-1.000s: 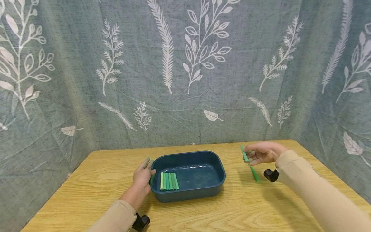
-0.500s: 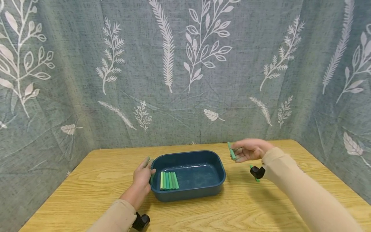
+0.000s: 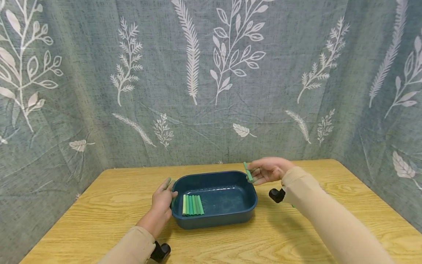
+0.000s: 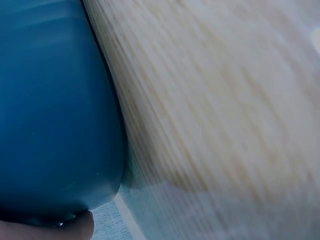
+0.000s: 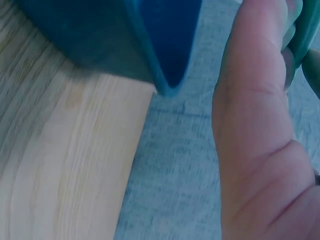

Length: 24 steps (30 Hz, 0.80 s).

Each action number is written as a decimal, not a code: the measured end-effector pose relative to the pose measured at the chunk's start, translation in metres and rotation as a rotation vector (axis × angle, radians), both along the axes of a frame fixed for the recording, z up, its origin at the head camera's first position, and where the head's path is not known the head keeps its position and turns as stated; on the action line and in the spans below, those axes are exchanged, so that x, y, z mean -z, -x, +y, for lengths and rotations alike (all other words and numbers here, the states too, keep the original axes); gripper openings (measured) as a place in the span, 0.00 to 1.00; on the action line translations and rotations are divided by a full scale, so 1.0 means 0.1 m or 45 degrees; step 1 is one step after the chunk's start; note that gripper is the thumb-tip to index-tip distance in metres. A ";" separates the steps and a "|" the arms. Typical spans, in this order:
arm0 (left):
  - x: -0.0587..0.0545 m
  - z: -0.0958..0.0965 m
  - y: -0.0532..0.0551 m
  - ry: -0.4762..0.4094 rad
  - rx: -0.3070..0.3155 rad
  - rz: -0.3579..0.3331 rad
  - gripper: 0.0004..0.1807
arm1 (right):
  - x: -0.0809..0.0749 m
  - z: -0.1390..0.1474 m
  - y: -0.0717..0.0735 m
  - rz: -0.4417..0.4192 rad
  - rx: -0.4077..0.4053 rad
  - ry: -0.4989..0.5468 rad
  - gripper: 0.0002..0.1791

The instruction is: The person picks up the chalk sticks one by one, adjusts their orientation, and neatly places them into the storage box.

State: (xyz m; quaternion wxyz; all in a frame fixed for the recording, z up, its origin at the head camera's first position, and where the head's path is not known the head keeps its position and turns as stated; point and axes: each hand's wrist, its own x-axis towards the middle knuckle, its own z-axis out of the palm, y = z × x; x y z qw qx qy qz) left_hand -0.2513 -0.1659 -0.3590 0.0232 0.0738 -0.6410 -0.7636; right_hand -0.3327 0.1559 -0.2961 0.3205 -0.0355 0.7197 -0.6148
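Observation:
In the head view, my left hand (image 3: 161, 201) holds the left end of a dark blue rectangular tray (image 3: 214, 221), thumb at the rim and fingers along the outside. The left wrist view shows the tray's wall (image 4: 55, 110) and the thumb (image 4: 75, 227) at its edge. Several chalk pastel sticks (image 3: 192, 205), pale to darker green, lie side by side in the tray's left part. Above the far right corner, my right hand (image 3: 268, 170) pinches one green chalk pastel stick (image 3: 248, 172) between thumb and fingers. Its end also shows in the right wrist view.
Another green stick (image 3: 293, 206) lies on the wooden table (image 3: 132, 190), mostly hidden behind the right forearm. A blue-grey leaf-patterned curtain (image 3: 211, 139) hangs behind the table and along both sides. Each wrist carries a small black camera.
My right hand has moved left with the green chalk pastel stick, from the table's right side to the tray's far right corner. The left hand and the tray have stayed put.

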 end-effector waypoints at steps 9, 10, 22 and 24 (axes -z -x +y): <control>0.00 -0.01 0.01 0.026 -0.014 -0.012 0.38 | 0.00 -0.33 0.07 -0.051 0.013 -0.033 0.32; 0.00 -0.01 0.01 0.025 -0.010 -0.010 0.38 | 0.00 -0.37 0.07 -0.057 0.013 -0.037 0.34; 0.00 -0.01 0.00 0.009 -0.007 -0.017 0.37 | 0.09 -0.69 0.12 -0.095 -0.046 -0.100 0.27; 0.00 0.00 0.00 0.009 -0.010 -0.015 0.38 | 0.10 -0.75 0.13 -0.090 -0.058 -0.115 0.28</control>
